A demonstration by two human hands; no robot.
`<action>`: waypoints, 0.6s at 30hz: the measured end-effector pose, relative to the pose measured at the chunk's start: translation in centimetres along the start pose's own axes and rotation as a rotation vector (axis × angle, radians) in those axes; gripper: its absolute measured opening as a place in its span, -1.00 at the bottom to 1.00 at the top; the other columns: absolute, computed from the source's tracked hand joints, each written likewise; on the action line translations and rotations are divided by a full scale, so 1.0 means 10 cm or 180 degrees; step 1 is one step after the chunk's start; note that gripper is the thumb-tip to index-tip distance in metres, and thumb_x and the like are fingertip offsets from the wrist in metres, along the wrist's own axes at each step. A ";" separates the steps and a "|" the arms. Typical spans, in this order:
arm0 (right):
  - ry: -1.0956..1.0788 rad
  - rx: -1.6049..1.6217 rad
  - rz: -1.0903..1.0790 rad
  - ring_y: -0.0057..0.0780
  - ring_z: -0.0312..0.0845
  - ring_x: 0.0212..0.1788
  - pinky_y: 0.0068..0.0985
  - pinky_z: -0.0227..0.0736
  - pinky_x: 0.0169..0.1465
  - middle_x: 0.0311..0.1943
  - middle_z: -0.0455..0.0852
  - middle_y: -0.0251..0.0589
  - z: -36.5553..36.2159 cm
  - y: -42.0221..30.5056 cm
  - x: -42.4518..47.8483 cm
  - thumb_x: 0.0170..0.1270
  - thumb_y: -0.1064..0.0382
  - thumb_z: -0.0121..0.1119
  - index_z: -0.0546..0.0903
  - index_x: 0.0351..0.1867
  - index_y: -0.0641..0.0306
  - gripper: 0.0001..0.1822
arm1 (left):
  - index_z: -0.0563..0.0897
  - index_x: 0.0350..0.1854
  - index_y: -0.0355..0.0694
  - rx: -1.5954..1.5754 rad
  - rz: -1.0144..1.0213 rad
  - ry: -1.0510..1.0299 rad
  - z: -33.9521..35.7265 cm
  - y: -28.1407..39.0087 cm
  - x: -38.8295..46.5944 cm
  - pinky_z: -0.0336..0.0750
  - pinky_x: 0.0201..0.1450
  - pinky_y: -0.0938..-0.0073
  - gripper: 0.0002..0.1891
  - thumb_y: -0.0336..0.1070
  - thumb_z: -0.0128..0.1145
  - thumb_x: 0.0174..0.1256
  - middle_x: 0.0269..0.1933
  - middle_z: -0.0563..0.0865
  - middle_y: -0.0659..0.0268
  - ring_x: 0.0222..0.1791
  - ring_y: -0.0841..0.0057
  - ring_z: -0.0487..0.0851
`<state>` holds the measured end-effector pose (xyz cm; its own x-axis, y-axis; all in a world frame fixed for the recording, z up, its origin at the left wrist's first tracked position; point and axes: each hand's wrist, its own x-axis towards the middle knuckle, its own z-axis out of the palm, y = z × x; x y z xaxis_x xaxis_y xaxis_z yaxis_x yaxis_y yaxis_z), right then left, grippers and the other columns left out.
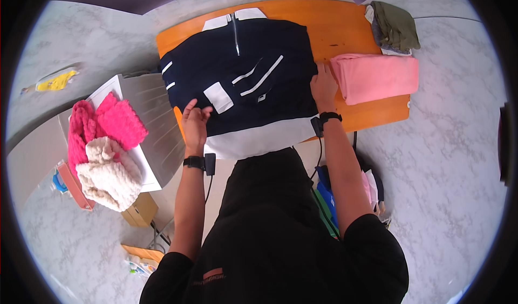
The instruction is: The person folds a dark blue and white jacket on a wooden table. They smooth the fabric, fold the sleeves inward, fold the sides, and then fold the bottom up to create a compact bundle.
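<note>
A navy garment (194,69) with a white collar, a short front zip, white stripes and a white hem band lies spread on an orange wooden table (340,33). Its sleeves appear folded in over the middle. Above the garment's lower left part is my left hand (196,120), fingers apart and slightly curled, with nothing in them. My right hand (323,86) rests at the garment's right edge; whether its fingers pinch the cloth cannot be told. Just right of that hand lies a folded pink cloth (378,77). Both wrists wear black straps with small cabled devices.
Folded clothes, an olive one (394,27) on top, sit at the table's back right corner. Bright pink (121,120) and cream fleecy items (109,178) lie on a white cabinet (149,174) at the left. Cables hang by both forearms. More clothes are below the table's right side.
</note>
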<state>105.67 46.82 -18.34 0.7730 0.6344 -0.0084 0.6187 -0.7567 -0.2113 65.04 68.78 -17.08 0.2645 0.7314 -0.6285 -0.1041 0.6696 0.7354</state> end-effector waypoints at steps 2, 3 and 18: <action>-0.0005 0.0000 -0.0018 0.11 0.80 0.14 0.01 0.75 0.09 0.15 0.76 -0.04 0.01 0.03 0.00 0.47 0.28 0.22 0.64 0.41 0.09 -0.52 | 0.62 0.32 -0.29 0.0147 -0.0032 0.0148 -0.05 -0.11 -0.07 0.69 -0.08 0.48 -0.69 -0.37 0.25 0.66 -0.15 0.79 0.30 -0.15 0.43 0.88; -0.0019 0.0003 -0.0032 0.11 0.80 0.14 0.02 0.75 0.10 0.16 0.76 -0.04 0.03 0.03 -0.02 0.48 0.27 0.22 0.64 0.41 0.09 -0.52 | 0.63 0.31 -0.29 0.0495 0.0035 0.0273 0.02 -0.13 -0.07 0.66 -0.10 0.49 -0.67 -0.33 0.29 0.64 -0.15 0.79 0.31 -0.17 0.45 0.86; -0.0411 -0.0036 0.0193 0.20 0.79 0.17 0.10 0.73 0.14 0.27 0.75 0.01 -0.01 -0.03 0.00 0.52 0.25 0.14 0.59 0.37 0.11 -0.58 | 0.54 0.32 -0.16 0.1072 0.0501 0.0897 0.12 -0.49 -0.31 0.59 -0.20 0.52 -0.76 -0.29 0.16 0.77 -0.11 0.70 0.39 -0.18 0.64 0.66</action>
<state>105.56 47.02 -18.19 0.7850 0.6019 -0.1465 0.5735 -0.7955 -0.1955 65.92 63.08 -18.46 -0.0052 0.8585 -0.5127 0.2074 0.5025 0.8393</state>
